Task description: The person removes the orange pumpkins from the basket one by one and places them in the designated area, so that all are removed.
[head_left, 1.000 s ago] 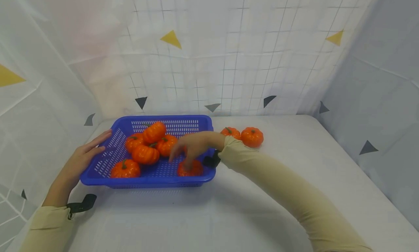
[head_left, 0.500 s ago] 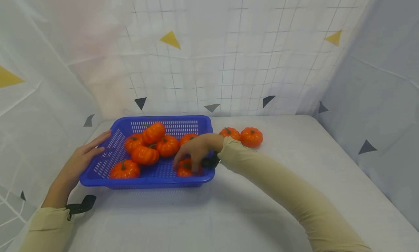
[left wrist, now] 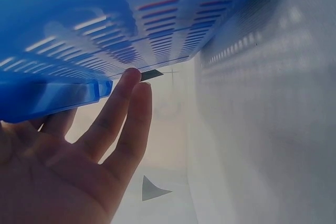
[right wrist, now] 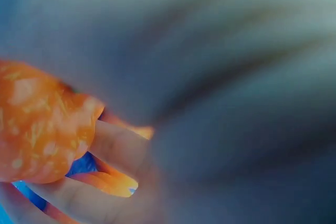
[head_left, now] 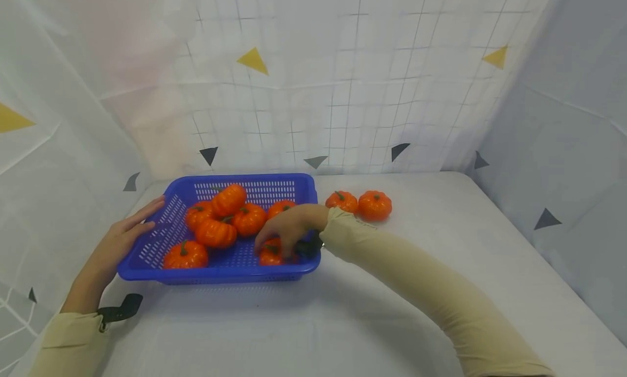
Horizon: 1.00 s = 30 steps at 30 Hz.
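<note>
A blue slotted plastic basket (head_left: 240, 273) holds several small orange pumpkins, one leaning up on the others (head_left: 229, 199). Against its left side lies my left hand (head_left: 120, 241), fingers extended; in the left wrist view the fingers (left wrist: 118, 103) touch the outer wall and rim. My right hand (head_left: 291, 226) reaches down into the basket's front right corner. Its fingers curl round a small pumpkin (head_left: 269, 253), partly hidden by the hand; the right wrist view shows this pumpkin (right wrist: 42, 124) close against the fingers. Blur covers much of that view.
Two more small pumpkins, the left one (head_left: 342, 202) and the right one (head_left: 375, 205), sit on the white table (head_left: 441, 241) right of the basket. A white sheet wall (head_left: 313, 94) with printed triangles stands behind, and grey sheeting (head_left: 578, 148) rises at the right.
My right hand has settled lower onto the pumpkin in the front right corner, and that pumpkin has shifted slightly left. The left hand and the basket stay in place.
</note>
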Each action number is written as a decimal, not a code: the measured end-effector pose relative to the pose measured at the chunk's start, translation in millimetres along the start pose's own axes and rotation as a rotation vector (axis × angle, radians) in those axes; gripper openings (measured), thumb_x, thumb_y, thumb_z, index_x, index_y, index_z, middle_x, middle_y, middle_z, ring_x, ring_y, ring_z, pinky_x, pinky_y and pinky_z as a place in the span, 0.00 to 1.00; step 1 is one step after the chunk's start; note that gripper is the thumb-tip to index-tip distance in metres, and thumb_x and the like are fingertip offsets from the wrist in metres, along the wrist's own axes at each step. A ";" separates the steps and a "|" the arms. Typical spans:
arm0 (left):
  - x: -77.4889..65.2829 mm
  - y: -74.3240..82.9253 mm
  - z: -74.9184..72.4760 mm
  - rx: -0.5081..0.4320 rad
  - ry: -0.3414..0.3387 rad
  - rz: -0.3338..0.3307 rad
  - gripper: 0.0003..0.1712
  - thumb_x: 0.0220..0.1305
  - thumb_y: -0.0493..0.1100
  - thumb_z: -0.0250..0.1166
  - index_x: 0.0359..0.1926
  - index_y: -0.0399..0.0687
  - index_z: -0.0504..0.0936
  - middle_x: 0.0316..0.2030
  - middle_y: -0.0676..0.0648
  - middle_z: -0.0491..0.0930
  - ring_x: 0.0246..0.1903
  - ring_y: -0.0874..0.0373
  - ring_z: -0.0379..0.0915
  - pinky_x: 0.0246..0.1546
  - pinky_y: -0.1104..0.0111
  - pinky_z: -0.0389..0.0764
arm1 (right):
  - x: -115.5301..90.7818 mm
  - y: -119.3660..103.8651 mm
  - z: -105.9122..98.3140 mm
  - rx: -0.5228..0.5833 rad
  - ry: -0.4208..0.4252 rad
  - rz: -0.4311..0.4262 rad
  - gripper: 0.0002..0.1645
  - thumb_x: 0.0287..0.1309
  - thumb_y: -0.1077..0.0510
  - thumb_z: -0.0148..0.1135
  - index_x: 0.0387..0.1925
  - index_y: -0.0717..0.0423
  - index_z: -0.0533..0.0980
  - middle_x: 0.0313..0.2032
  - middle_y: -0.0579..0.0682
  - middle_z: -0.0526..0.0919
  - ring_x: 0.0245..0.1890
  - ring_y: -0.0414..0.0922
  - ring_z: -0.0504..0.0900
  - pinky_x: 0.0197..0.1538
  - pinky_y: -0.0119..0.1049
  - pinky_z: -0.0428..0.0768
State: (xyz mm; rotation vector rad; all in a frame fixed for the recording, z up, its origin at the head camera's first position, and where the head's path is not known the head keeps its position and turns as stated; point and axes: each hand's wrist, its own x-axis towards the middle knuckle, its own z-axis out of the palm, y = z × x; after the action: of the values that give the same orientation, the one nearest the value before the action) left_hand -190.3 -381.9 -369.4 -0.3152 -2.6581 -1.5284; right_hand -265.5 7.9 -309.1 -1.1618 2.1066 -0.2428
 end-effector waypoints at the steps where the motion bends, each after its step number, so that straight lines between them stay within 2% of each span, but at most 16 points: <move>1: 0.1 0.0 0.0 0.000 0.000 0.000 0.31 0.84 0.53 0.49 0.82 0.56 0.59 0.82 0.48 0.47 0.80 0.40 0.32 0.68 0.27 0.35 | 0.3 0.0 0.2 -0.002 0.005 0.002 0.39 0.59 0.69 0.70 0.67 0.35 0.78 0.57 0.43 0.74 0.51 0.45 0.76 0.41 0.35 0.84; 7: 0.4 -0.5 0.5 0.005 -0.003 -0.014 0.32 0.84 0.54 0.49 0.82 0.57 0.58 0.82 0.46 0.46 0.79 0.37 0.31 0.68 0.26 0.35 | 1.3 0.9 -0.7 -0.020 0.067 -0.048 0.37 0.60 0.64 0.73 0.68 0.36 0.78 0.63 0.37 0.74 0.58 0.43 0.71 0.54 0.33 0.78; 13: 1.0 0.5 0.8 0.013 0.002 -0.007 0.32 0.84 0.53 0.49 0.82 0.56 0.58 0.82 0.47 0.46 0.79 0.36 0.32 0.68 0.26 0.35 | -1.8 -0.5 -4.3 -0.041 0.165 -0.134 0.37 0.58 0.58 0.77 0.68 0.40 0.78 0.64 0.37 0.76 0.61 0.38 0.71 0.66 0.34 0.69; 22: 0.3 -0.2 0.2 0.009 -0.001 0.007 0.32 0.84 0.53 0.48 0.82 0.56 0.58 0.82 0.48 0.46 0.80 0.40 0.32 0.68 0.27 0.35 | -14.4 3.1 -8.8 0.063 0.259 -0.145 0.37 0.57 0.55 0.77 0.69 0.39 0.77 0.65 0.41 0.76 0.62 0.41 0.71 0.67 0.41 0.69; 30: 0.1 2.2 0.2 0.006 -0.004 -0.002 0.32 0.84 0.53 0.48 0.82 0.56 0.58 0.82 0.47 0.46 0.79 0.38 0.32 0.68 0.26 0.36 | -29.1 7.4 -12.3 0.123 0.359 -0.067 0.44 0.54 0.49 0.78 0.73 0.38 0.73 0.70 0.43 0.72 0.68 0.46 0.67 0.69 0.47 0.69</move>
State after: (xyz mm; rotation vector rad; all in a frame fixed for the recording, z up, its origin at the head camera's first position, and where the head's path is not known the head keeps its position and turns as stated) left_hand -190.0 -380.7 -367.6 -0.3161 -2.6665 -1.5217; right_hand -268.5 33.4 -289.2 -1.1845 2.3212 -0.6444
